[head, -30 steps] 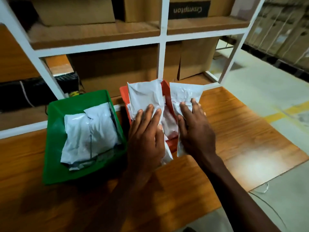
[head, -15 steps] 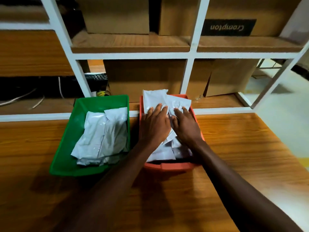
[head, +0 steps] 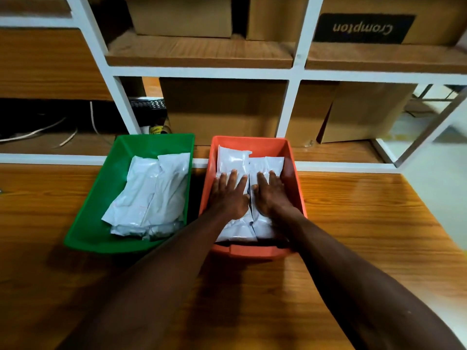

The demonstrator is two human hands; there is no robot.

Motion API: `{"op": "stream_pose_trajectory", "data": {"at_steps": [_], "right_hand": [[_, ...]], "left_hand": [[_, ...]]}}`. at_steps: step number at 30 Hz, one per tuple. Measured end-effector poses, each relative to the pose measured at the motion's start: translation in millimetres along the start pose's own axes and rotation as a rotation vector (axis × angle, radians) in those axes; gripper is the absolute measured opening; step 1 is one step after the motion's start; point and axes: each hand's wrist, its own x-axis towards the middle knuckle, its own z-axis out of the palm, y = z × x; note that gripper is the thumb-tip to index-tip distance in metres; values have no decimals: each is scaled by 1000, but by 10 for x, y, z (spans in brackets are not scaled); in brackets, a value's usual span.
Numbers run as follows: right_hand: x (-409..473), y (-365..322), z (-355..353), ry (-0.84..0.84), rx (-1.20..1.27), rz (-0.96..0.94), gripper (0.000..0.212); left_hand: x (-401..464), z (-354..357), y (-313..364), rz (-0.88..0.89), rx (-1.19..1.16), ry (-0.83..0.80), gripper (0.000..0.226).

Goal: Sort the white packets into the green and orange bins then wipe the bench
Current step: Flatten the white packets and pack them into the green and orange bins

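Both hands lie flat, fingers straight and spread: the left hand (head: 228, 195) presses one pile of white packets (head: 233, 160) and the right hand (head: 271, 195) presses the pile beside it, all inside the orange bin (head: 294, 173). Left of the left hand, just beside, the green bin (head: 101, 198) holds more packets (head: 154, 193). These look like thin plastic mailers: light, soft, likely slippery, prone to springing up, so best taken by an edge or pressed flat. Under both arms runs the wooden worktop (head: 379, 236), apparently free of loose packets, so wiping seems next. Beyond the fingertips stand shelves of cardboard boxes (head: 222, 109).
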Motion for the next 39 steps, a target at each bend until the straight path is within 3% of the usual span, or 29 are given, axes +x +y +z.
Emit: {"op": "stream_pose_trajectory", "data": {"at_steps": [5,10,13,18,21,24,29,35,39], "right_hand": [[0,2,41,-57,-37,11,60],[65,-28,-45,39,50,9,51],[99,7,-67,86,73,-16,58],[-21,4,-248,282,153,-118,40],[-316,-106,-466,351,342,-160,40],[-651,-201,-585,425,482,-193,31],[-1100,-469,-637,510,517,-296,30],[-1542,-951,-318,523,498,-533,31],[-1993,-1298,-76,460,520,-679,36]], "left_hand": [[46,28,-10,-25,42,-54,63],[37,-58,15,-7,-33,-20,59],[16,-142,25,30,-76,59,57],[-34,-255,16,81,-154,230,64],[-211,-324,67,80,-203,370,69],[-542,-403,143,67,-289,502,64],[-1382,-462,171,11,-417,646,50],[-2402,-385,-204,-152,-364,799,41],[-3009,-141,-557,-300,-347,810,45]]}}
